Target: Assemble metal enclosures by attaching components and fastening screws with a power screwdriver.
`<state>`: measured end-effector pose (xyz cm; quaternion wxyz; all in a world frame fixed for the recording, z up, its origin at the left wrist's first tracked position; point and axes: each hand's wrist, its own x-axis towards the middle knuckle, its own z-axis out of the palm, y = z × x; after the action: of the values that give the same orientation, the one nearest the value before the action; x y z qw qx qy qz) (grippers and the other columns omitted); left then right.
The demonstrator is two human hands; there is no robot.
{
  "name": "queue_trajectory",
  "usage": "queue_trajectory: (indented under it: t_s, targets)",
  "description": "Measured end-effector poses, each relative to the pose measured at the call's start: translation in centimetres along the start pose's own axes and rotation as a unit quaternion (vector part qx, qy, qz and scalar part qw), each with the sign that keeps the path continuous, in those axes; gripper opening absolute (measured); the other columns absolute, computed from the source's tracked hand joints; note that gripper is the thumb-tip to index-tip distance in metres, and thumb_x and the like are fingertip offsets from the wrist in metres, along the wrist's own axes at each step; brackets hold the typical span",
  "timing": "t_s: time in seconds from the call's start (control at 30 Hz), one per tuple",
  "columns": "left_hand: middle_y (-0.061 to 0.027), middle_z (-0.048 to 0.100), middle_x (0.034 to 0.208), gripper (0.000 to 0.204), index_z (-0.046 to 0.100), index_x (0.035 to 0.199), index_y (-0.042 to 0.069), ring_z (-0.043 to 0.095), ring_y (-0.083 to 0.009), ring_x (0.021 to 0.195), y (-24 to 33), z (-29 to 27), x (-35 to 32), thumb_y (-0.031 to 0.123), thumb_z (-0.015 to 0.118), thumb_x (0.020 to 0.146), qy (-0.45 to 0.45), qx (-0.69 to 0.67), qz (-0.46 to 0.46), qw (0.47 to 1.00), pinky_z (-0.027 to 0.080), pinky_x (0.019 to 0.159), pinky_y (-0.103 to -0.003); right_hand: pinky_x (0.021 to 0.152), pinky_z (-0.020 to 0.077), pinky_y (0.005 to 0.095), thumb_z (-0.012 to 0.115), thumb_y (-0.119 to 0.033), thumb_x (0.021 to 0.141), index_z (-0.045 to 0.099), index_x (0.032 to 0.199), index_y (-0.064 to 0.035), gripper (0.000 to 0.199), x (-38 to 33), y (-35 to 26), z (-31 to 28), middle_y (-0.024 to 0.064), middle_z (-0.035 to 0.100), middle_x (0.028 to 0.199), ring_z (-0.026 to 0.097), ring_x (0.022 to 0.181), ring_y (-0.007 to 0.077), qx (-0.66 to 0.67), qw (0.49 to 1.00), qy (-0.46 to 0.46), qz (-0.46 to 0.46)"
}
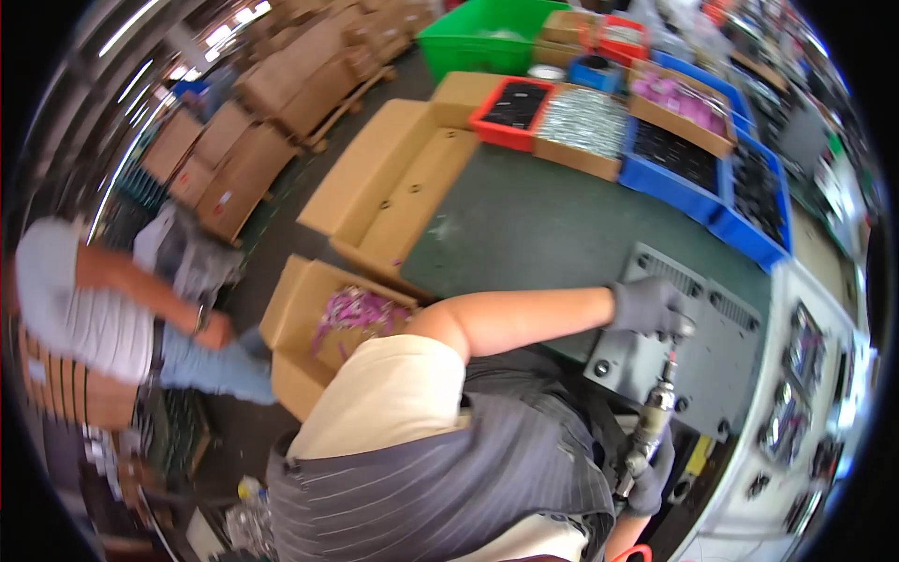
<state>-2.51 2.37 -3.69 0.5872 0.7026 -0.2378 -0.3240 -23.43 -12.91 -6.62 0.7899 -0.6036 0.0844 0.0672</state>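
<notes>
While the gloved left hand rests on a grey metal panel on the green bench, its grip loosely curled at the screwdriver's tip, the right hand is closed around a pneumatic screwdriver. Behind stand three blue bins, one red tray, one green crate, and a cardboard box of silver screws.

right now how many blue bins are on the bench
4, possibly more hidden: one large blue bin beside the screw box, one at its right, a small one behind, another behind the cardboard box.
</notes>
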Motion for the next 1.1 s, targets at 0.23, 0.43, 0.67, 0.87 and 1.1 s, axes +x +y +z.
queue_trajectory:
  t_s: [0.23, 0.43, 0.67, 0.87, 1.1]
  targets:
    - [-0.0015, 0.057, 0.061, 0.035, 0.066, 0.074, 0.005, 0.044, -0.0050, 0.044, 2.0, 3.8, 0.6, 0.040, 0.067, 0.076, -0.073, -0.106, -0.004, 0.992, 0.033, 0.040, -0.019, 0.051, 0.0475, 0.0248, 0.076, -0.032, 0.051, 0.046, 0.115, 0.0062, 0.081, -2.3, -1.0, 0.3, 0.0067, 0.057, 0.077, 0.056, 0.058, 0.0148, 0.098, 0.994, 0.045, -0.023]
    - [-0.0088, 0.057, 0.091, 0.026, 0.055, 0.108, 0.000, 0.056, -0.0129, 0.076, -2.7, 3.2, 4.0, 0.016, 0.049, 0.088, 0.017, -0.256, 0.099, 0.962, 0.048, 0.061, -0.023, 0.067, 0.0421, 0.0240, 0.081, -0.034, 0.051, 0.049, 0.115, 0.0052, 0.081, -5.0, -0.9, -2.2, 0.0023, 0.057, 0.086, 0.050, 0.072, 0.0097, -0.010, 0.997, 0.078, -0.010]
    - [-0.0222, 0.057, 0.102, 0.028, 0.051, 0.107, -0.006, 0.062, -0.0301, 0.086, -3.6, -0.5, 2.9, -0.008, 0.033, 0.085, 0.014, -0.629, -0.069, 0.774, 0.056, 0.075, -0.034, 0.075, 0.0407, 0.0246, 0.080, -0.031, 0.057, 0.051, 0.115, 0.0026, 0.073, -10.6, 2.5, -4.2, 0.0021, 0.056, 0.091, 0.049, 0.080, 0.0097, -0.026, 0.987, 0.120, 0.107]
    - [-0.0114, 0.061, 0.090, 0.027, 0.051, 0.113, -0.004, 0.063, -0.0196, 0.076, -3.7, 0.9, 1.5, 0.009, 0.035, 0.095, 0.017, -0.539, -0.087, 0.837, 0.056, 0.063, -0.026, 0.073, 0.0400, 0.0249, 0.078, -0.027, 0.062, 0.051, 0.115, 0.0021, 0.066, -9.5, 4.2, -3.6, 0.0010, 0.055, 0.090, 0.047, 0.079, 0.0092, -0.033, 0.988, 0.118, 0.092]
    - [-0.0038, 0.057, 0.082, 0.031, 0.049, 0.119, -0.003, 0.053, -0.0101, 0.065, -3.3, 1.7, 0.5, 0.012, 0.043, 0.094, -0.016, -0.477, -0.093, 0.874, 0.046, 0.054, -0.019, 0.074, 0.0404, 0.0246, 0.079, -0.026, 0.062, 0.051, 0.115, 0.0024, 0.066, -9.0, 3.9, -3.4, 0.0018, 0.056, 0.091, 0.048, 0.080, 0.0092, -0.019, 0.989, 0.127, 0.078]
